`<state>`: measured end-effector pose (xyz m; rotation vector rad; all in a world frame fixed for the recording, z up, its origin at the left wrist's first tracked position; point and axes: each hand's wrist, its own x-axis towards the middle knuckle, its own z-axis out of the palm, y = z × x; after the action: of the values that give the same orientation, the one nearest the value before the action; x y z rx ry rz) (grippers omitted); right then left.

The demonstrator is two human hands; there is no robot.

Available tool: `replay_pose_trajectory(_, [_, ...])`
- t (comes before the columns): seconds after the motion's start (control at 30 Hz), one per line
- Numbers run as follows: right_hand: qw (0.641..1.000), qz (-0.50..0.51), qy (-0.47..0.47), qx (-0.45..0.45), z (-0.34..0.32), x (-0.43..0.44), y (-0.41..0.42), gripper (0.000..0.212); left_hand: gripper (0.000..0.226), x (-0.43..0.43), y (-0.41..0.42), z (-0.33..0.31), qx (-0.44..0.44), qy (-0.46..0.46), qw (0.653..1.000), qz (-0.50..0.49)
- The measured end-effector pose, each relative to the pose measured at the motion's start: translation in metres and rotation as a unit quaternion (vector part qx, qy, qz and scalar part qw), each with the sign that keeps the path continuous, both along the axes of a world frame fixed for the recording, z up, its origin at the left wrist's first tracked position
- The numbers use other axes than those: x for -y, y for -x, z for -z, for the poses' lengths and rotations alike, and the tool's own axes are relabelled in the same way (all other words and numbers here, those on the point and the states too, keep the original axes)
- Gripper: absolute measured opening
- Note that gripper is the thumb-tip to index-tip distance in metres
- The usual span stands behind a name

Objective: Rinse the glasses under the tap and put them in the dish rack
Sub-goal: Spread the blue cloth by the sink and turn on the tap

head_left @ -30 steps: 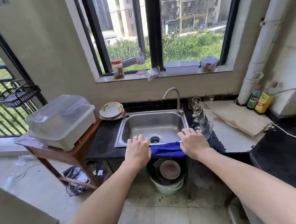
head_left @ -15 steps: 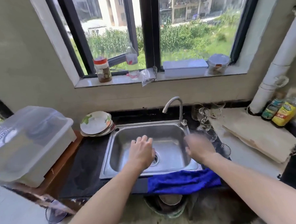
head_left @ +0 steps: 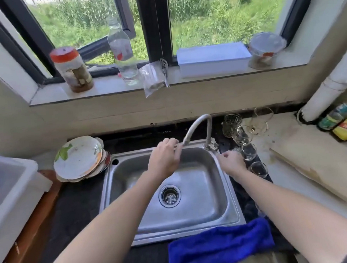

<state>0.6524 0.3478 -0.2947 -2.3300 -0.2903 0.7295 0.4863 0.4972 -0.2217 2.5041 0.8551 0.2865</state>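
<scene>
Fingers (head_left: 172, 144) of the left hand (head_left: 164, 161) are relaxed and lightly bent, their tips at the mouth of the tap (head_left: 200, 128). They hold nothing, and whether they touch the spout cannot be told. Fingers (head_left: 225, 155) of the right hand (head_left: 231, 163) are bent downward at the right rim of the sink (head_left: 193, 216), just beside the nearest of the glasses (head_left: 249, 151). Whether they have closed on a glass cannot be told. No water is seen running and the basin looks dry. The glasses stand in a loose row on the tabletop (head_left: 76, 206) along the right side of the sink, running toward the tabletop's back edge. None is in the sink or under the spout. A white plastic box at the left edge of view, judged to be the dish rack (head_left: 13, 192), stands past the tabletop's left end. A stack of plates (head_left: 79, 156) sits at the sink's back left corner, and a blue cloth (head_left: 221, 247) hangs over the tabletop's front edge. Assessment: the task is at its opening step, with no glass rinsed or racked. The next move calls for the right hand to secure one glass without knocking its close neighbours, for the water to be turned on, and for the glass to be brought under the spout.
</scene>
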Motion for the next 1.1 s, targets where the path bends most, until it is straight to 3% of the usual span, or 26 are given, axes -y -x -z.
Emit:
replay_pose_trajectory(0.13, [0.935, 0.206, -0.137, -0.255, 0.032, -0.037, -0.033, 0.031, 0.027, -0.010, -0.032, 0.003, 0.065, 0.069, 0.995, -0.016])
replay_pose_trajectory(0.33, [0.811, 0.334, -0.240, -0.416, 0.072, -0.064, -0.065, 0.052, 0.035, -0.020, -0.051, 0.025, 0.080, 0.091, 0.993, 0.002])
replay_pose_trajectory(0.43, [0.787, 0.361, -0.269, -0.421, 0.081, -0.071, -0.069, 0.048, 0.030, -0.023, -0.052, 0.034, 0.060, 0.089, 0.994, 0.010])
replay_pose_trajectory(0.57, [0.795, 0.359, -0.272, -0.407, 0.085, -0.074, -0.067, 0.036, 0.025, -0.026, -0.052, 0.038, 0.054, 0.098, 0.993, 0.023])
replay_pose_trajectory(0.93, [0.821, 0.375, -0.260, -0.342, 0.088, -0.077, -0.058, 0.036, 0.032, -0.040, -0.051, 0.043, 0.055, 0.102, 0.991, 0.064])
replay_pose_trajectory(1.1, [0.893, 0.312, -0.170, -0.275, 0.069, -0.059, -0.043, 0.029, 0.029, -0.042, -0.039, 0.047, 0.063, 0.125, 0.989, 0.054])
